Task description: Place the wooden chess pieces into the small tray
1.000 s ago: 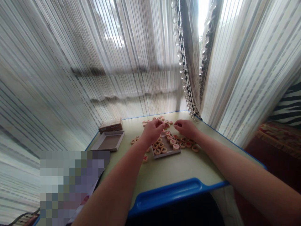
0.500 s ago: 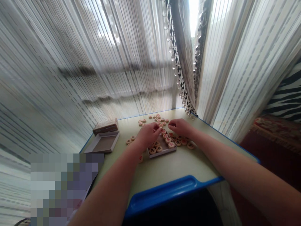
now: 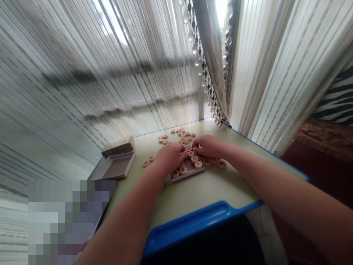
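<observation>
A shallow box tray [image 3: 190, 176] stands on the pale green table, with black-marked round pieces [image 3: 183, 170] at its near left and a line of red-marked pieces [image 3: 194, 158] along its right side. Over the tray's left side reaches my left hand [image 3: 171, 156], fingers curled; anything between them is too small to make out. My right hand [image 3: 205, 145] is at the tray's far right corner, its fingertips near the end of the red row. Its thumb and fingers are bent, and what they hold, if anything, is unclear. Loose pieces [image 3: 222, 164] lie right of the tray, partly under this hand.
More loose pieces [image 3: 188, 134] are scattered beyond the tray, and a few [image 3: 151, 158] lie to its left. An open box lid [image 3: 117, 166] and a closed box [image 3: 118, 145] sit at the table's left edge. Behind hang striped curtains [image 3: 154, 81] with beaded trim.
The whole view has shifted slightly. My right hand has come closer to the tray's far right corner, and my left hand now covers more of the pieces at the tray's left.
</observation>
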A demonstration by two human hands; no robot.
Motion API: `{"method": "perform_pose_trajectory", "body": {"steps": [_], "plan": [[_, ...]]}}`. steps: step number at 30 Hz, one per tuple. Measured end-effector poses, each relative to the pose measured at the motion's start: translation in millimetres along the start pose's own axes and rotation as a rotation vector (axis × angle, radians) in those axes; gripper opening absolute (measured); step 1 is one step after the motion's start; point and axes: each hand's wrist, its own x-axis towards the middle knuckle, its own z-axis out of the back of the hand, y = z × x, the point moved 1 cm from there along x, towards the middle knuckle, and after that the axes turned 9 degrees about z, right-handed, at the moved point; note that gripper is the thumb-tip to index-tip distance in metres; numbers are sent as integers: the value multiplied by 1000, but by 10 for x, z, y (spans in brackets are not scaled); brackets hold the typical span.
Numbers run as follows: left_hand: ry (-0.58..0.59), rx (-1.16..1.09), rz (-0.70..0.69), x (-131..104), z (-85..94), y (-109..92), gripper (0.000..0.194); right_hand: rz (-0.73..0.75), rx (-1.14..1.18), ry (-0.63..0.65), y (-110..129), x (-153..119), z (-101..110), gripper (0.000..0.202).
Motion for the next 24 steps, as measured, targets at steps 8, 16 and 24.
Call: {"method": "perform_pose_trajectory", "body": {"steps": [8,16,24], "plan": [[-9,-155,-37,21,-53,80,25,-61,53,9,-10,4,-14,25],[20,-240,-4,25,-53,88,22,-75,49,-20,-40,14,-51,24],[39,-190,54,20,-75,53,25,-184,23,-156,-152,50,-68,27]]}}
